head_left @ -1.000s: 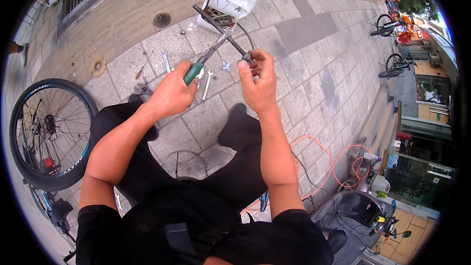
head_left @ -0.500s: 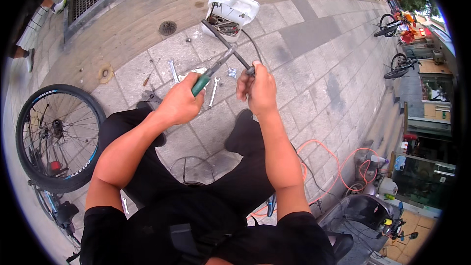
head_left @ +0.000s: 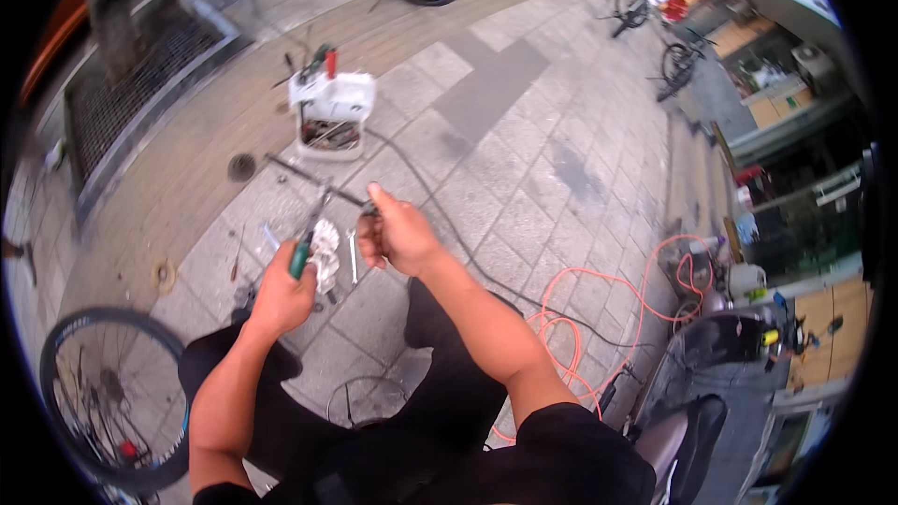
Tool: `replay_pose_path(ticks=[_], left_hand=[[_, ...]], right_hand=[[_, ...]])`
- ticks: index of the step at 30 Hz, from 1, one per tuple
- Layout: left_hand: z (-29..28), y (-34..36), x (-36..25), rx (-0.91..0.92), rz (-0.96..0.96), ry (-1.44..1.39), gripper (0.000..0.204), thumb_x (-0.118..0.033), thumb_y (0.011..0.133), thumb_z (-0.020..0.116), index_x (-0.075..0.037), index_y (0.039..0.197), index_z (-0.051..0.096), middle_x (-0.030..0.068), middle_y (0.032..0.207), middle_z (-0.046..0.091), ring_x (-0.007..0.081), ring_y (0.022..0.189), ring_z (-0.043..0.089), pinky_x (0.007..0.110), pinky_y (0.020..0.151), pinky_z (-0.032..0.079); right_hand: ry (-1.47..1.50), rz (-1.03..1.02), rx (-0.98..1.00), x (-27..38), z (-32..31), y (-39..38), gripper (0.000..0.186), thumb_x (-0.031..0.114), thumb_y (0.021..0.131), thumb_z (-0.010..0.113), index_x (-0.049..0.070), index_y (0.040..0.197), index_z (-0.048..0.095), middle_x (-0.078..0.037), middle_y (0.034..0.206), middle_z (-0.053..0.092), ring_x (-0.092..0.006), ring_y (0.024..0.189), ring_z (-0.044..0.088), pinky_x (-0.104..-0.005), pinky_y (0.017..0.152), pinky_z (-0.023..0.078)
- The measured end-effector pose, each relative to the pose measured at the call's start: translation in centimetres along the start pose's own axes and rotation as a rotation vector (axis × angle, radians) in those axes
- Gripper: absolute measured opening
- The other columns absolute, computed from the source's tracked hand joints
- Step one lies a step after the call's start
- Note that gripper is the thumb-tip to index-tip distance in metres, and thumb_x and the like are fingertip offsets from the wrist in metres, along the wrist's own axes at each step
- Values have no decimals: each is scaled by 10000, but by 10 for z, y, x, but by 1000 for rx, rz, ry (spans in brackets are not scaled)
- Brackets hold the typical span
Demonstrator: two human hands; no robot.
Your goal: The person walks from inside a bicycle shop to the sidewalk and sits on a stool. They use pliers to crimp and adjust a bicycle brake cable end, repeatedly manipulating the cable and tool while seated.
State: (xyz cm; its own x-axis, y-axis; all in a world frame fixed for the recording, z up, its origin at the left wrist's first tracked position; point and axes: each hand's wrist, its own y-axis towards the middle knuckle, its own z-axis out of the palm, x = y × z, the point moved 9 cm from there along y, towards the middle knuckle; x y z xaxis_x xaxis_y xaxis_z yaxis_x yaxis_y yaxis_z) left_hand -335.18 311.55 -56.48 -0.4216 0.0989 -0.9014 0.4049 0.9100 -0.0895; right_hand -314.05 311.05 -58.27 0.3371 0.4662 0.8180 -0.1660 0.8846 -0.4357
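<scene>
My left hand [head_left: 283, 290] is closed round the green handle [head_left: 299, 259] of a tool with a narrow metal shank [head_left: 320, 203]; the tool's exact kind is unclear. Its tip meets a long, dark rod-like piece [head_left: 297, 171] about midway along. My right hand [head_left: 402, 234] grips the near end of that rod, thumb on top and fingers curled. Both hands are held above the paving in front of my knees. Below them on the ground lie a crumpled white rag [head_left: 325, 262] and a silver wrench [head_left: 354, 255].
A white cut-open container [head_left: 332, 110] with tools stands ahead. A sprocket cassette [head_left: 241, 166] and a tan ring [head_left: 163, 275] lie to its left. A bicycle wheel [head_left: 112, 400] is at my left. Orange cable [head_left: 566, 273] coils at right, near a scooter [head_left: 716, 346].
My view has swung rightward, so the scene sits lower and further left. The rod's far end no longer overlaps the white container. Both hands keep their grips.
</scene>
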Motion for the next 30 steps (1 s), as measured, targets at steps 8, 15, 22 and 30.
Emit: replay_pose_path(ticks=[8, 15, 22, 30], left_hand=[[6, 4, -2, 23, -29, 16, 190, -63, 946, 611, -2, 1125, 591, 171, 922, 628, 284, 862, 633, 408, 808, 510], [5, 4, -8, 40, 15, 49, 222, -53, 934, 602, 30, 1138, 575, 227, 981, 650, 357, 945, 663, 434, 873, 513], [11, 1, -4, 48, 4, 63, 224, -43, 934, 603, 31, 1143, 575, 209, 958, 653, 329, 915, 659, 425, 857, 515], [4, -3, -12, 28, 17, 75, 241, -45, 939, 592, 18, 1171, 583, 235, 979, 659, 362, 949, 672, 439, 868, 516]], right_hand=[[-687, -642, -362, 60, 20, -43, 438, 420, 1047, 590, -2, 936, 627, -102, 772, 680, -226, 677, 662, -321, 589, 499], [-463, -447, -262, 32, 2, -12, 475, 458, 1042, 576, -5, 963, 645, -112, 742, 673, -225, 661, 659, -341, 622, 526], [-760, -718, -363, 52, 14, -39, 410, 414, 1027, 618, 6, 1044, 655, -132, 968, 694, -233, 865, 675, -374, 753, 545], [-687, -608, -383, 57, 16, -31, 422, 409, 998, 664, -2, 1094, 667, -137, 970, 709, -240, 885, 684, -378, 806, 549]])
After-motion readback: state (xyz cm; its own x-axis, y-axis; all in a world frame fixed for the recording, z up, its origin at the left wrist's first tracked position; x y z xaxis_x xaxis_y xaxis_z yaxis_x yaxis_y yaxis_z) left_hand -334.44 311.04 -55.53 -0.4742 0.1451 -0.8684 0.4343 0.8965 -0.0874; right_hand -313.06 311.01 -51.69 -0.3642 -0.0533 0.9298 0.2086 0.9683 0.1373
